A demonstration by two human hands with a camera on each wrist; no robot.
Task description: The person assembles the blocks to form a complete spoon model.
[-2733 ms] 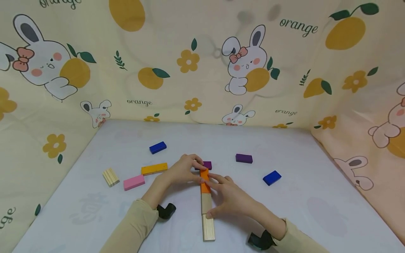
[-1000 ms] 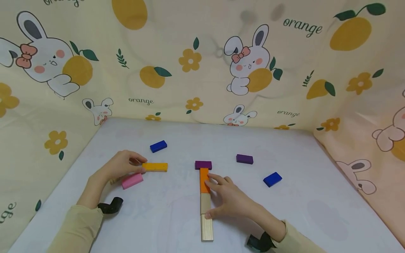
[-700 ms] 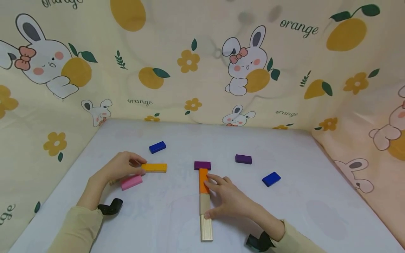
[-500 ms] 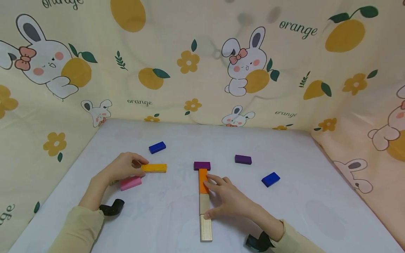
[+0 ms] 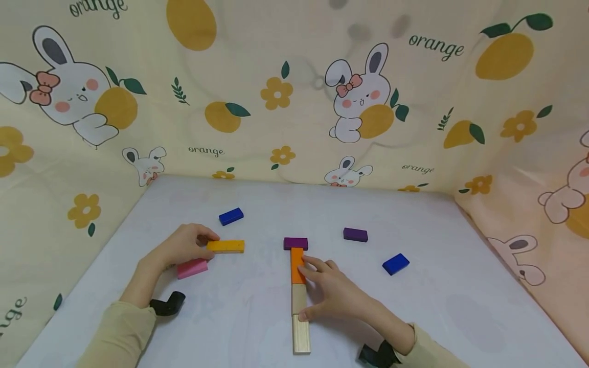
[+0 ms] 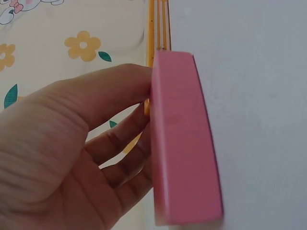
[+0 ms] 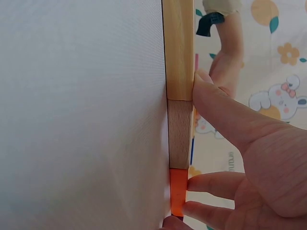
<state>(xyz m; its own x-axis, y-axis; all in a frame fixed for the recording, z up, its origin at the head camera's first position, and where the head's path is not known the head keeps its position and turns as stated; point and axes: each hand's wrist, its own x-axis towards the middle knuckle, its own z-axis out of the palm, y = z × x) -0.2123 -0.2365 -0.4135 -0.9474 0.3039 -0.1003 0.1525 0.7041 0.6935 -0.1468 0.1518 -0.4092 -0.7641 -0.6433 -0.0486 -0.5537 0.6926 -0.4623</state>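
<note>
Right hand [image 5: 338,292] spread, touching an orange oblong block [image 5: 296,266]; only its wrist view resolves grain on the tan wooden block [image 7: 179,134] at six o'clock. Towards ten, I see the left hand [image 5: 181,245] pinching a yellow oblong block [image 5: 227,247]; its wrist view alone shows stripes [image 6: 163,24] past a smooth pink block [image 6: 186,134].

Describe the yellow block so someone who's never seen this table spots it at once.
On the white tabletop, find the person's left hand. It grips one end of the yellow block, beyond the pink block and nearer than the blue block on that side. It's longer than that blue one, and the only yellow block there.
</note>
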